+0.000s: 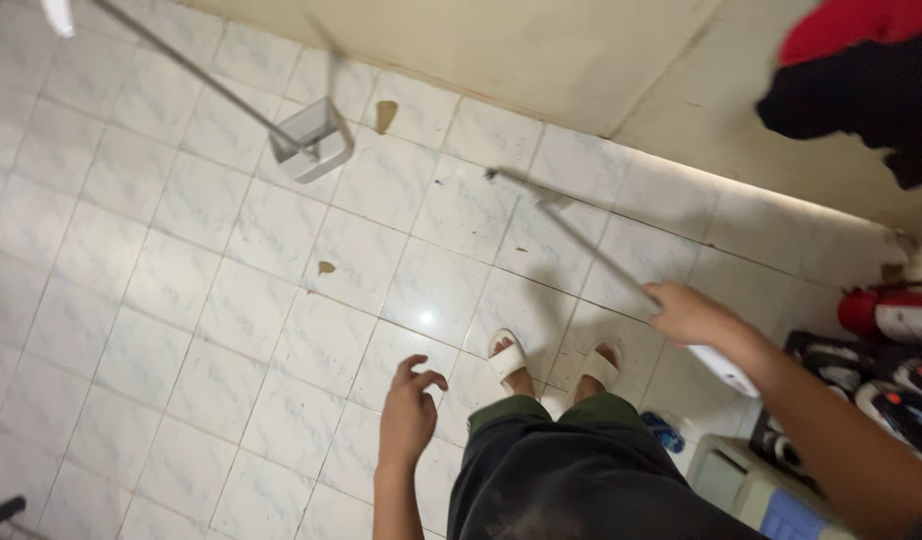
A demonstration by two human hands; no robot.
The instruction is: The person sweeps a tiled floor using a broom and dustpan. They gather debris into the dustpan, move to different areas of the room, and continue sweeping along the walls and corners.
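- The right hand (686,312) is clenched around a thin metal pole (571,235) slanting down to the tiled floor (181,290).
- The left hand (409,410) hangs empty, fingers loosely curled.
- White slippers (508,357) stand on glossy pale marbled tiles.
- A second pole with a grey dustpan (313,138) rests near the cream wall (541,50).
- A red cylinder (886,313) lies at the right edge.

Count on the tiled floor (181,270): two long-handled tools, one white dustpan (311,140) near the far wall edge and one thin pole (581,245). Two white slippers (508,358), one per foot. Two brown stains (385,114) on the tiles. One red cylinder (886,315) at the right edge. Two hands in view: left hand (409,410) and right hand (686,312).
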